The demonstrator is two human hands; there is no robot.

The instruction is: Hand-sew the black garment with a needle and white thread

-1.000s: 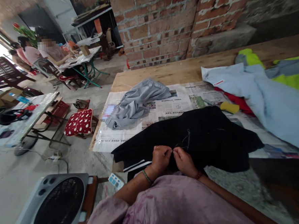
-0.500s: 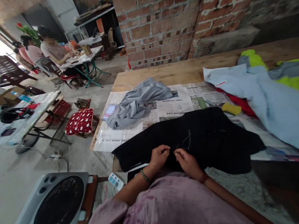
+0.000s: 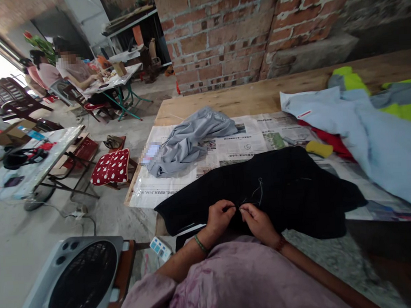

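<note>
A black garment [image 3: 280, 191] lies spread over the table's near edge, partly hanging towards my lap. My left hand [image 3: 220, 216] is closed in a pinch on the cloth at its near side. Close beside it, my right hand [image 3: 260, 222] pinches the same cloth, fingertips almost touching the left ones. Whether a needle is between the fingers is too small to tell. A loose pale thread [image 3: 261, 188] curls over the black cloth just beyond my hands.
Newspaper [image 3: 246, 144] covers part of the wooden table. On it lie a grey garment [image 3: 187, 139], a yellow object [image 3: 319, 149] and a light blue garment [image 3: 367, 130]. A fan [image 3: 83, 282] stands at lower left, near a cushioned stool [image 3: 110, 166]. People [image 3: 77, 71] sit farther back.
My left hand has shifted very slightly right, bringing its fingertips closer to the right hand's. The garment and thread look the same.
</note>
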